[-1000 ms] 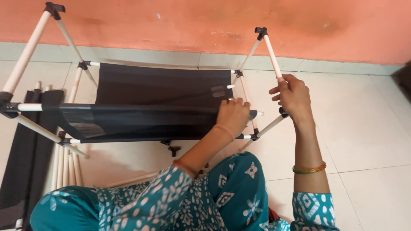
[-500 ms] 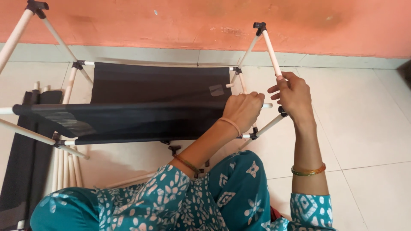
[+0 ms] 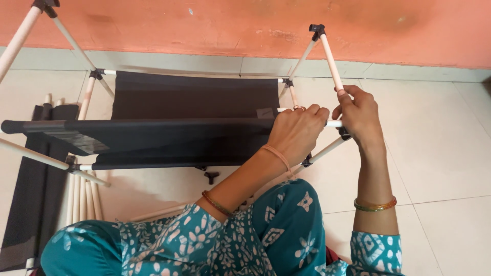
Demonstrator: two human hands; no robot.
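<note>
Rack frame with black fabric shelves, part-built, on tiled floor.

Frame [image 3: 327, 53] of pale poles and black connectors stands with two fabric shelves [image 3: 194, 97] strung. Left hand [image 3: 296, 132] is clenched over the end of the front shelf pole [image 3: 335, 123]; right hand [image 3: 358, 115] grasps the slanted upright just beside it, at the corner connector. Judged unfinished: spare poles [image 3: 82, 197] and folded black fabric [image 3: 30, 189] lie unused at left.

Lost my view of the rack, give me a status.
Left hand grips the horizontal rod. Right hand holds the upright rod at the joint. Black fabric shelf threaded. Nothing blocking.
</note>
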